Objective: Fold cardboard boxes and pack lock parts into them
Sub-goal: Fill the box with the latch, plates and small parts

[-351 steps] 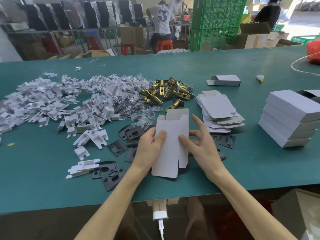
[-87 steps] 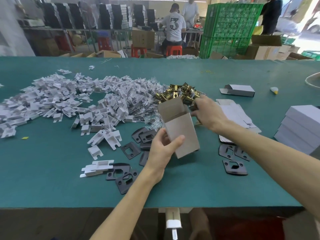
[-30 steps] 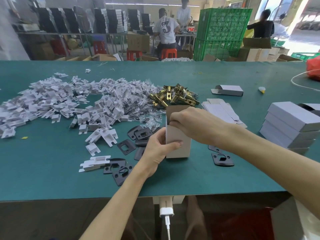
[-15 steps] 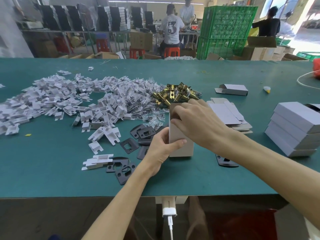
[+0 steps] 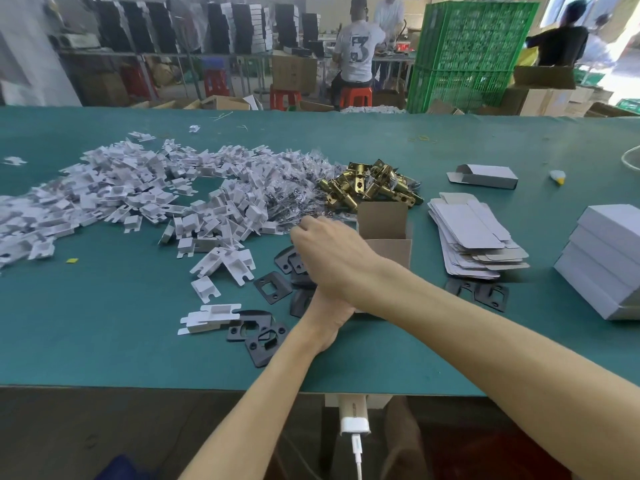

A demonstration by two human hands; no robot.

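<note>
An open cardboard box (image 5: 385, 241) stands upright on the green table (image 5: 104, 327), its top flap raised. My left hand (image 5: 327, 318) sits at the box's near side, gripping it; its fingers are hidden under my right forearm. My right hand (image 5: 332, 252) crosses over the left, knuckles up, fingers curled down over the black strike plates (image 5: 270, 289) beside the clear bags of screws (image 5: 294, 199). Whether it holds anything is hidden. Brass latches (image 5: 370, 187) lie piled just behind the box.
A wide heap of white plastic inserts (image 5: 138, 195) covers the left. Flat box blanks (image 5: 474, 237) are stacked right of the box, finished white boxes (image 5: 606, 258) at far right. One folded box (image 5: 485, 176) lies behind. Green crates (image 5: 467, 53) and people stand beyond the table.
My right hand has left the top of the box and swung left across my left arm to the black plates. The box now stands with its top uncovered.
</note>
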